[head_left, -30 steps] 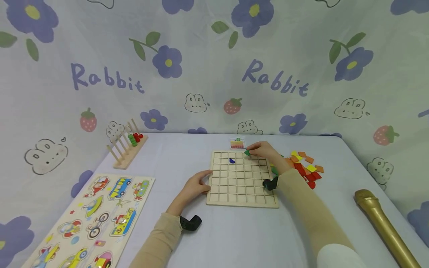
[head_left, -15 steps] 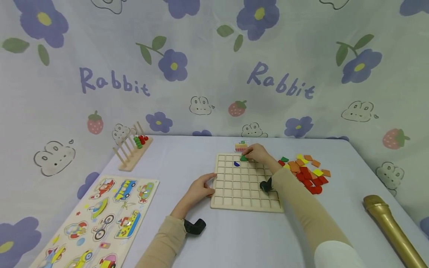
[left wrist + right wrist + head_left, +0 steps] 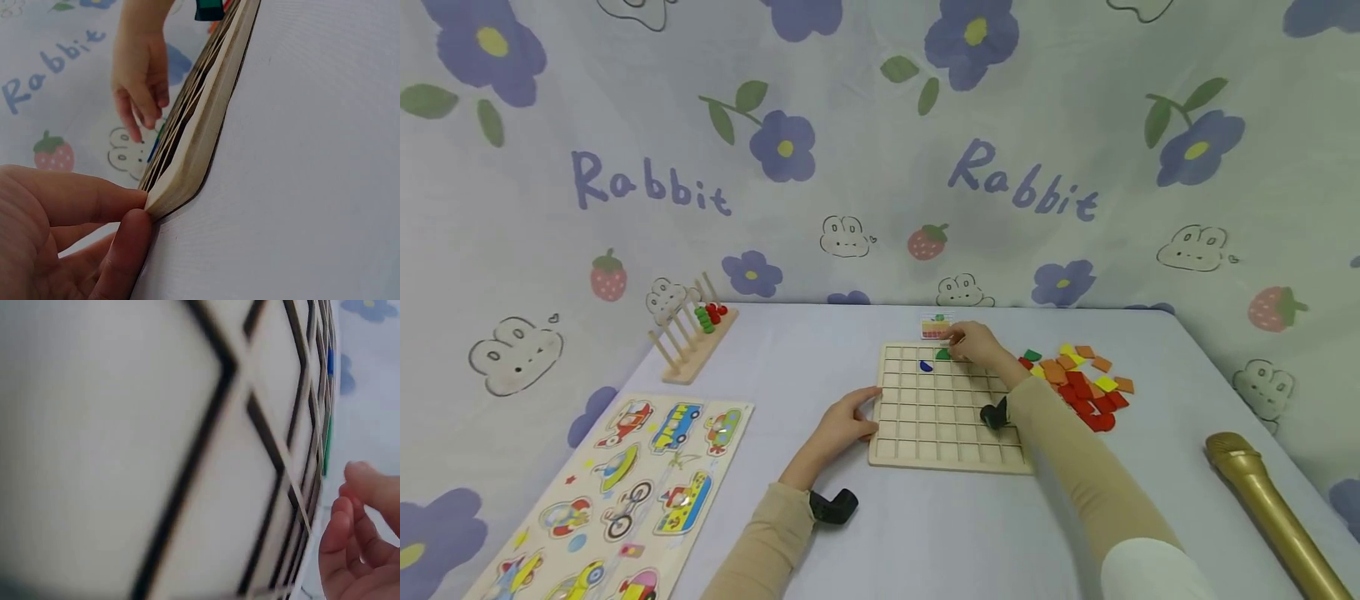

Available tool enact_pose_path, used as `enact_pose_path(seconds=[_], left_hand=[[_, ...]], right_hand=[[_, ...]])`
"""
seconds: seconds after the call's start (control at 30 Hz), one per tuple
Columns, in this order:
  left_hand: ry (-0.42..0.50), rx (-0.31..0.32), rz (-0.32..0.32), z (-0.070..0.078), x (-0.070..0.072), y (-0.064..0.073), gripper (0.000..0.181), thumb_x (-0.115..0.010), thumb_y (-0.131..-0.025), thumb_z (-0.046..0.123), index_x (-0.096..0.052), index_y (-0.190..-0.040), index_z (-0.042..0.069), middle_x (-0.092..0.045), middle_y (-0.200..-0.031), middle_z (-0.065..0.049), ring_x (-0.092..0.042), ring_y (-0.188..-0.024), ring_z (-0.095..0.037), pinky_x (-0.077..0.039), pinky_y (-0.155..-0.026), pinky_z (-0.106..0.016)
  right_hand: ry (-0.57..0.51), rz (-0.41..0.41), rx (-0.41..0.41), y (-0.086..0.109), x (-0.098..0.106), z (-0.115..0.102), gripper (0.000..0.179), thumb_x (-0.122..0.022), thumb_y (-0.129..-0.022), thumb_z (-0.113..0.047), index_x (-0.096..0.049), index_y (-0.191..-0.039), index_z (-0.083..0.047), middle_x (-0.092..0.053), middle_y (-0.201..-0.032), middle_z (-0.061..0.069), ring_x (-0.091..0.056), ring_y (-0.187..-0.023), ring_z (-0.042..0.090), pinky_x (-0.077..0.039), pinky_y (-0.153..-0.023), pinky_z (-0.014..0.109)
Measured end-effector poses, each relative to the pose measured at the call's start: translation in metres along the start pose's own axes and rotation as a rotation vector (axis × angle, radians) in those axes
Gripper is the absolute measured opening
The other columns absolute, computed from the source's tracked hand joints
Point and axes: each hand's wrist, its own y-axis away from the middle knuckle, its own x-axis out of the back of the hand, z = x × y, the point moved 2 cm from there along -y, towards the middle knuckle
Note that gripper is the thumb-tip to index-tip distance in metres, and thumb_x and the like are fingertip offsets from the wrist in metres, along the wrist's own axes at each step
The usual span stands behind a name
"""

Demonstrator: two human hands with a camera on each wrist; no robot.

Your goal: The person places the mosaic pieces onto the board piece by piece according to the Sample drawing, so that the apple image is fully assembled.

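Note:
A square wooden grid board (image 3: 925, 425) lies on the table. My left hand (image 3: 842, 422) rests at its left edge, index fingertip and thumb touching the rim apart from each other. Over the board's far side is my right hand (image 3: 976, 343), its fingers loosely bent with nothing between them in the right wrist view. Just left of those fingertips, a green piece (image 3: 943, 354) sits in the far row of the grid. A blue half-round piece (image 3: 926, 366) lies in a cell nearer and to the left. A small picture card (image 3: 935, 326) stands behind the board.
Right of the board spreads a loose pile of red (image 3: 1078, 385), orange, yellow and green pieces. A gold microphone (image 3: 1270, 500) lies at the far right. To the left are a vehicle puzzle board (image 3: 647, 475) and a peg stand (image 3: 700, 354) with red and green beads.
My right hand moved left and brought the green piece to the board's far row, then let go of it. The left hand stays at the board's edge. The head view shifted slightly.

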Motion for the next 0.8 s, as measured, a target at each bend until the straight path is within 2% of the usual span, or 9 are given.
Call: enact_pose_path(seconds=[0.07,0.2,0.3,0.53,0.7,0.8], left_hand=[[-0.006,0.004,-0.001,-0.001,0.0,0.0,0.06,-0.064,-0.078,0.004,-0.047,-0.135,0.009,-0.054,-0.069,-0.005,-0.052,-0.058,-0.013,-0.043,-0.055,-0.027],[-0.004,0.006,-0.006,-0.002,0.0,-0.001,0.06,-0.065,-0.078,0.004,-0.047,-0.135,0.009,-0.055,-0.072,-0.005,-0.053,-0.059,-0.013,-0.043,-0.055,-0.027],[0.002,0.002,-0.003,-0.002,0.001,-0.002,0.061,-0.065,-0.077,0.004,-0.048,-0.135,0.009,-0.055,-0.071,-0.005,-0.053,-0.059,-0.013,-0.043,-0.055,-0.027],[-0.007,0.013,0.002,0.0,0.002,-0.003,0.062,-0.066,-0.076,0.004,-0.048,-0.135,0.01,-0.055,-0.07,-0.004,-0.053,-0.06,-0.013,-0.043,-0.056,-0.026],[0.004,0.012,0.003,-0.003,0.001,-0.005,0.062,-0.066,-0.076,0.004,-0.048,-0.135,0.01,-0.055,-0.068,-0.005,-0.054,-0.059,-0.013,-0.043,-0.055,-0.026],[0.007,0.013,0.001,-0.003,0.001,-0.005,0.062,-0.066,-0.076,0.005,-0.048,-0.135,0.01,-0.055,-0.067,-0.005,-0.053,-0.058,-0.013,-0.043,-0.056,-0.026]], right_hand=[[-0.08,0.016,-0.006,0.004,0.006,0.005,0.028,-0.059,-0.089,-0.006,-0.061,-0.116,0.0,-0.058,-0.105,0.017,-0.054,-0.094,0.027,-0.046,-0.074,0.034],[-0.217,0.051,-0.051,0.018,0.026,0.02,0.034,-0.057,-0.09,-0.007,-0.055,-0.123,0.002,-0.054,-0.113,0.021,-0.052,-0.101,0.031,-0.046,-0.082,0.041],[-0.262,0.069,-0.098,0.03,0.042,0.033,0.037,-0.056,-0.091,-0.008,-0.052,-0.127,0.002,-0.052,-0.116,0.022,-0.05,-0.103,0.032,-0.045,-0.085,0.042],[-0.289,0.116,-0.159,0.059,0.068,0.055,0.041,-0.054,-0.093,-0.01,-0.048,-0.131,0.002,-0.048,-0.123,0.024,-0.048,-0.108,0.035,-0.042,-0.086,0.044],[-0.293,0.122,-0.201,0.071,0.074,0.069,0.04,-0.053,-0.093,-0.012,-0.048,-0.131,0.001,-0.048,-0.125,0.023,-0.048,-0.108,0.035,-0.042,-0.091,0.043],[-0.284,0.1,-0.235,0.079,0.074,0.075,0.039,-0.053,-0.093,-0.013,-0.049,-0.131,-0.002,-0.049,-0.126,0.02,-0.049,-0.107,0.032,-0.043,-0.089,0.037]])
